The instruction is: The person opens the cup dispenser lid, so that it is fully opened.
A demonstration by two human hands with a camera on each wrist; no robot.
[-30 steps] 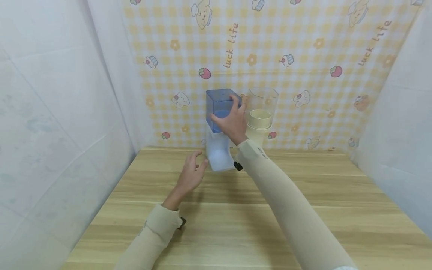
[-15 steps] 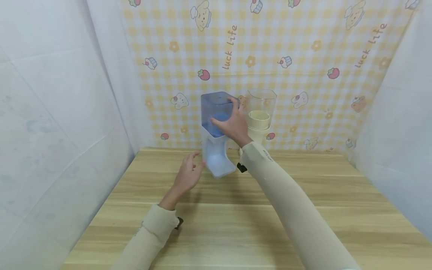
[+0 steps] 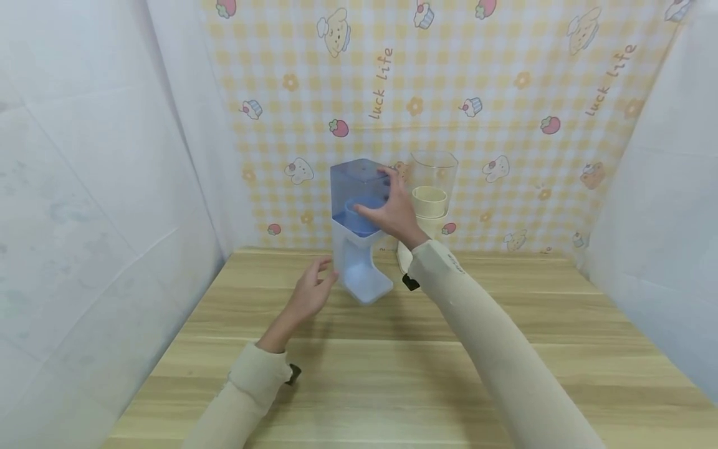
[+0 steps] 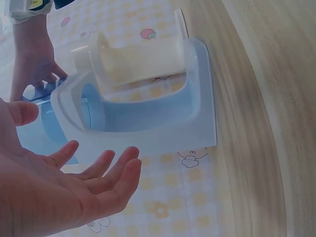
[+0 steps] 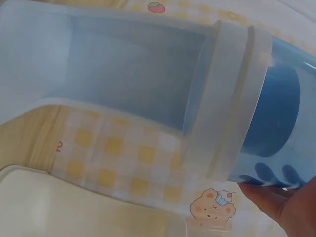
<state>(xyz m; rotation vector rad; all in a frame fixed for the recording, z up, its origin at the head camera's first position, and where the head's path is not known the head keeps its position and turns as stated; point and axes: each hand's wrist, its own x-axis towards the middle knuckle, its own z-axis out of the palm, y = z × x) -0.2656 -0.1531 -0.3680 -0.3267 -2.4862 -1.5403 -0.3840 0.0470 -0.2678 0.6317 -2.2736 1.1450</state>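
A blue pet-feeder-like dispenser stands upright on the table, with a see-through blue hopper (image 3: pixel 344 190) on top and a pale blue-white stand (image 3: pixel 366 277) below. My right hand (image 3: pixel 395 209) grips the hopper's right side, thumb across its front. In the right wrist view its fingers show through the blue wall (image 5: pixel 284 123). My left hand (image 3: pixel 311 290) is beside the stand's left side with fingers loosely bent, holding nothing. In the left wrist view that hand (image 4: pixel 79 192) lies palm up in front of the stand (image 4: pixel 163 133).
Behind my right wrist stands a similar cream dispenser with a clear hopper (image 3: pixel 434 171), its lower part mostly hidden. A checked cloth (image 3: pixel 493 81) hangs behind both. White sheets (image 3: pixel 112 187) flank the wooden table (image 3: pixel 359 386).
The blue dispenser has turned so a corner faces me, and has come slightly nearer with my right hand on it. My left hand has shifted a little to the left.
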